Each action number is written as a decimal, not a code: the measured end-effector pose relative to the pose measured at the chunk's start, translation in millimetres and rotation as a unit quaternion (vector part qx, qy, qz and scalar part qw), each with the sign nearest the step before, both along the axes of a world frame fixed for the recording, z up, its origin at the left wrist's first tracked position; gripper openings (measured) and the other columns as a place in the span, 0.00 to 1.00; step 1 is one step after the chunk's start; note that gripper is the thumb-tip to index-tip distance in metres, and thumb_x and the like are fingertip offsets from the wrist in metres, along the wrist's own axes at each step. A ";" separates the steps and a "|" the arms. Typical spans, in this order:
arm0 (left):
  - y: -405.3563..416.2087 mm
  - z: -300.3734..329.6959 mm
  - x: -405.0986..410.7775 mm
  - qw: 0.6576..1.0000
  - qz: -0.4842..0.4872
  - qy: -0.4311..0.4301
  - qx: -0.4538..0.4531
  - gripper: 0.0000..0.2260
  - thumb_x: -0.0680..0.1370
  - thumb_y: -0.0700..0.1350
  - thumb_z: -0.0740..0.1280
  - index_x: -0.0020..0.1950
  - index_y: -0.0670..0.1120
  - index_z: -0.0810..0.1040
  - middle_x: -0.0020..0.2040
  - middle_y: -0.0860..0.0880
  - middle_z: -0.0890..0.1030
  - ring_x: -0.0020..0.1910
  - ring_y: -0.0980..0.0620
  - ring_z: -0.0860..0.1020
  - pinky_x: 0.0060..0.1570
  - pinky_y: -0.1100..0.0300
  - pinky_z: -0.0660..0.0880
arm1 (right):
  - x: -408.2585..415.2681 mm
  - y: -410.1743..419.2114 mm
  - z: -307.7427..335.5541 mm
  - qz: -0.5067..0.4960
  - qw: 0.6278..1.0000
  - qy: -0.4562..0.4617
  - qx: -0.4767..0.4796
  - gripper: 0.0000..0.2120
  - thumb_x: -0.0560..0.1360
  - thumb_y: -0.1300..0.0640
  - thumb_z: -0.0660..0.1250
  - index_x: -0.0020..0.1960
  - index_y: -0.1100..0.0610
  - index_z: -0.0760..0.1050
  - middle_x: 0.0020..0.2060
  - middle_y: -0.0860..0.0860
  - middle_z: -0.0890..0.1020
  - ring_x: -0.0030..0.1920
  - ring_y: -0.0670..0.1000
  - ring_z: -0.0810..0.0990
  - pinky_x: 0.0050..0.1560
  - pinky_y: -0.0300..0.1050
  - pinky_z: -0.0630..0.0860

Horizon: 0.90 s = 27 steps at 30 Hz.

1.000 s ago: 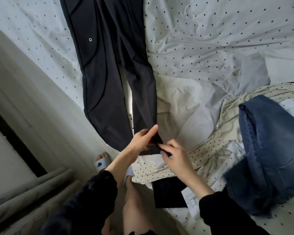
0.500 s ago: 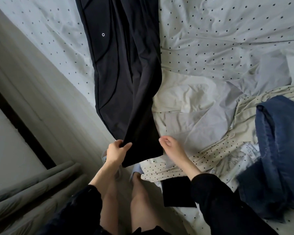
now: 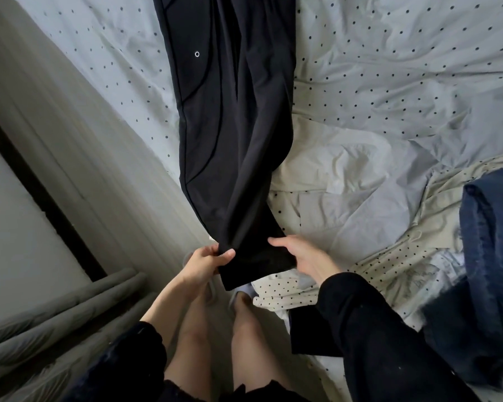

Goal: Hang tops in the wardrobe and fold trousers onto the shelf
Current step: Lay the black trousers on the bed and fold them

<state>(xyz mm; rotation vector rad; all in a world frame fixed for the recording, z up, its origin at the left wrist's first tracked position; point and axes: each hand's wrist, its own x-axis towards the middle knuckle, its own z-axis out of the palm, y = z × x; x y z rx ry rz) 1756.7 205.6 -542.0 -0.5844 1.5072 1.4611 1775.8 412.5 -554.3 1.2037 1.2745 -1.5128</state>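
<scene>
Black trousers [image 3: 233,158], legs now stacked; left hand [image 3: 204,264] and right hand [image 3: 302,256] fingers clamped on hems.

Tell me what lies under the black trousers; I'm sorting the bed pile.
Under the black trousers lies the dotted bedsheet, and a cream garment pokes out at their right edge. How far it reaches beneath them is hidden.
</scene>
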 end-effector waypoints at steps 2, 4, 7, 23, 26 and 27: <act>-0.7 1.7 -3.5 1.000 0.016 0.011 -0.023 0.05 0.78 0.36 0.63 0.51 0.39 0.78 0.44 0.44 0.82 0.38 0.55 0.81 0.40 0.66 0.77 | 1.5 8.7 8.3 0.024 0.993 0.054 0.103 0.13 0.74 0.56 0.70 0.56 0.62 0.74 0.53 0.52 0.78 0.53 0.50 0.75 0.58 0.44 0.70; 4.1 5.4 -4.4 0.998 0.023 0.024 -0.053 0.05 0.78 0.36 0.63 0.45 0.41 0.77 0.34 0.49 0.80 0.28 0.61 0.78 0.29 0.71 0.72 | 7.7 29.8 22.5 0.067 0.959 0.100 0.257 0.07 0.74 0.57 0.69 0.50 0.59 0.76 0.48 0.51 0.80 0.51 0.53 0.77 0.58 0.49 0.72; 16.8 10.8 -2.6 0.998 -0.002 0.017 -0.057 0.06 0.79 0.38 0.63 0.43 0.44 0.77 0.28 0.56 0.80 0.30 0.58 0.78 0.32 0.68 0.71 | 26.7 71.9 46.6 0.078 0.910 0.139 0.384 0.07 0.73 0.57 0.69 0.37 0.55 0.74 0.39 0.50 0.82 0.46 0.55 0.79 0.53 0.50 0.74; -39.7 16.4 -3.1 0.975 0.083 0.034 -0.204 0.08 0.74 0.40 0.70 0.36 0.39 0.77 0.35 0.43 0.76 0.31 0.49 0.74 0.36 0.59 0.71 | 34.4 -5.3 2.1 -0.419 0.883 -0.133 -0.163 0.18 0.80 0.55 0.59 0.64 0.66 0.66 0.67 0.57 0.72 0.64 0.56 0.74 0.66 0.59 0.62; -47.8 13.4 -4.3 0.978 0.093 0.018 -0.188 0.07 0.76 0.40 0.68 0.39 0.39 0.77 0.37 0.44 0.76 0.34 0.50 0.75 0.36 0.60 0.73 | 29.6 -11.9 -8.3 -0.491 0.846 -0.142 -0.154 0.08 0.77 0.59 0.64 0.49 0.64 0.70 0.59 0.53 0.75 0.53 0.53 0.78 0.66 0.60 0.62; -50.8 13.1 -4.3 0.979 0.093 0.011 -0.183 0.06 0.77 0.40 0.67 0.41 0.39 0.77 0.37 0.44 0.76 0.34 0.51 0.75 0.33 0.63 0.73 | 27.6 -13.5 -8.5 -0.495 0.844 -0.140 -0.149 0.07 0.77 0.59 0.65 0.48 0.63 0.69 0.54 0.52 0.76 0.46 0.52 0.77 0.66 0.60 0.62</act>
